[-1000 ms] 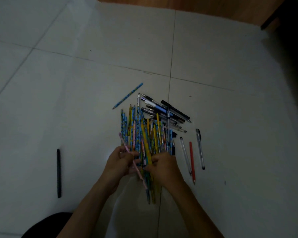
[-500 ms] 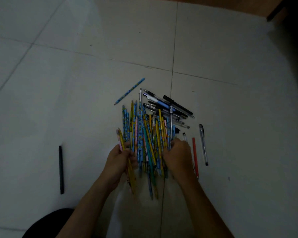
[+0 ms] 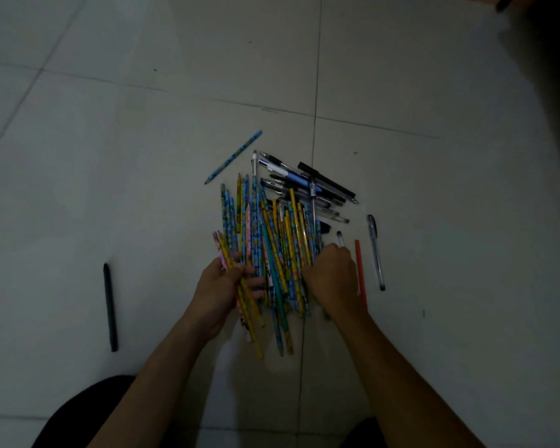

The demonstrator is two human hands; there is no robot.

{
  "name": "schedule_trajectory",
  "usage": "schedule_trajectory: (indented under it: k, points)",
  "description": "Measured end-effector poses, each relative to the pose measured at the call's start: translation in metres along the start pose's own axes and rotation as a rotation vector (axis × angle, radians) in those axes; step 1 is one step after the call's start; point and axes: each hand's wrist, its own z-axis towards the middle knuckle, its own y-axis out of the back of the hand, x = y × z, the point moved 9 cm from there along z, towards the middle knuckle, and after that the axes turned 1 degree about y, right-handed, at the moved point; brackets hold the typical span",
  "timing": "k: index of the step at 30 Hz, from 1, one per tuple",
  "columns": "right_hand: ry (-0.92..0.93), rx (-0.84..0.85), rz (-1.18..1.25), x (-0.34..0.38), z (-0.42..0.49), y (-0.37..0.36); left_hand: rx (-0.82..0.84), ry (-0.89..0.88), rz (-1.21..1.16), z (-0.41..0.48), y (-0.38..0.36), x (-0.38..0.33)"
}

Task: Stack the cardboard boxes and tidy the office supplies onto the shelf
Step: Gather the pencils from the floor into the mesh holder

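Note:
A heap of patterned blue, yellow and pink pencils [image 3: 272,234] lies on the tiled floor in front of me. My left hand [image 3: 222,286] grips a few yellow and pink pencils at the heap's left side. My right hand [image 3: 333,276] has its fingers curled round the pencils on the heap's right side. Behind the heap lies a cluster of black and blue pens [image 3: 307,182]. No cardboard boxes or shelf are in view.
One blue pencil [image 3: 233,156] lies apart at the upper left. A red pen [image 3: 360,270] and a clear pen [image 3: 376,250] lie to the right of my right hand. A black marker [image 3: 110,307] lies alone far left. My dark-clothed knees show at the bottom.
My hands have spread apart from the heap's near end to its two sides, my left one keeping a few pencils in its grip. The view has tilted slightly downward.

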Motion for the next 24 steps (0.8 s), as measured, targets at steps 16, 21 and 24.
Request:
schedule_trajectory:
  k: [16,21,24]
  points:
    - [0.122,0.168,0.053,0.013,-0.021,0.005,0.007,0.011,0.012,-0.003,-0.006,0.000]
    - [0.314,0.363,0.051,0.057,-0.059,-0.026,0.049,-0.024,0.039,0.000,-0.007,-0.002]
    - [0.383,0.323,0.044,0.068,-0.062,-0.035,-0.001,-0.059,0.159,0.002,0.002,-0.003]
